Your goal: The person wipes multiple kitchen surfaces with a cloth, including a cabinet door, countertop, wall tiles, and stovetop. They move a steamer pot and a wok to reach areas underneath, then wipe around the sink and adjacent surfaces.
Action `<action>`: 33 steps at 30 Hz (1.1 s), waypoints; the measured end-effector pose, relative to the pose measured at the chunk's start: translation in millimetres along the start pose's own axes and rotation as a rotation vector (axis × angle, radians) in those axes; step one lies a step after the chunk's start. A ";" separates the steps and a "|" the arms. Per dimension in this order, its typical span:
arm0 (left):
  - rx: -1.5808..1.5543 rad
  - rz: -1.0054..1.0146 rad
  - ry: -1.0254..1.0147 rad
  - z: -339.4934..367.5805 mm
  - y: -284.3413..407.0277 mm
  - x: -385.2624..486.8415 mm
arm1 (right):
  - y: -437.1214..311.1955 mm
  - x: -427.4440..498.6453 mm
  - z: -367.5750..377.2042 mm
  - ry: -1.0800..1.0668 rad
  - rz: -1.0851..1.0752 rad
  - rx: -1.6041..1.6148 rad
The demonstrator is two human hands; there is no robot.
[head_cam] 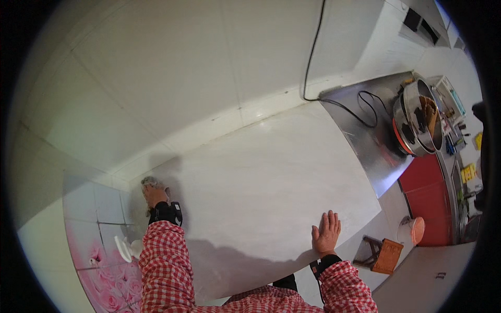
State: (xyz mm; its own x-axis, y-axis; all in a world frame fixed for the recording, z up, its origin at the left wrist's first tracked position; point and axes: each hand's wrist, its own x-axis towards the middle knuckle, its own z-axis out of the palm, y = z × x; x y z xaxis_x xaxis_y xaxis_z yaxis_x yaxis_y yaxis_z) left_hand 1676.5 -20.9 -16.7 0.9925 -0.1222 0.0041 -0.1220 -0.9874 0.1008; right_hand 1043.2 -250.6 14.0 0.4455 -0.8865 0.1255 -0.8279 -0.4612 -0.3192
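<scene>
My left hand (155, 195) presses a crumpled greyish cloth (150, 181) onto the far left corner of a white countertop (266, 176), close to the wall. Part of the cloth is hidden under the fingers. My right hand (326, 232) lies flat, palm down, near the right front edge of the same countertop, with its fingers slightly apart and no object in it. Both wrists wear black bands below red-and-white checked sleeves.
Right of the countertop, a metal surface (352, 117) bears a black cable (368, 124) and stacked steel pots (415, 117). A wooden folding stool (386, 256) and a bucket (417, 230) stand on the floor. A white fixture (123, 249) projects at left.
</scene>
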 end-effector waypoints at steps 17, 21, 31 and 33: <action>-0.354 1.008 -0.197 -12.4 283.8 -204.9 | -0.4 6.2 -9.4 -0.004 0.023 0.082; -0.360 1.187 -0.219 -32.0 232.5 -274.7 | 0.8 6.6 -11.3 -0.013 0.023 0.107; -0.306 0.459 -0.115 -64.1 -1.1 -435.2 | 102.3 54.1 -36.9 -0.032 -0.058 0.116; -0.237 0.470 -0.116 -61.3 -11.6 -480.7 | 137.1 75.6 -43.6 0.042 -0.038 0.107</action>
State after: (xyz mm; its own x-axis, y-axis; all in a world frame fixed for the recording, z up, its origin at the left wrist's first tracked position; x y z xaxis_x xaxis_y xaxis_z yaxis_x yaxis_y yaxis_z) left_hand 1201.4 55.5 41.1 0.8222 -0.5691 -0.0058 -0.5344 -0.7755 0.3362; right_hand 948.5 -382.6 20.7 0.4591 -0.8704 0.1781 -0.7685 -0.4896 -0.4120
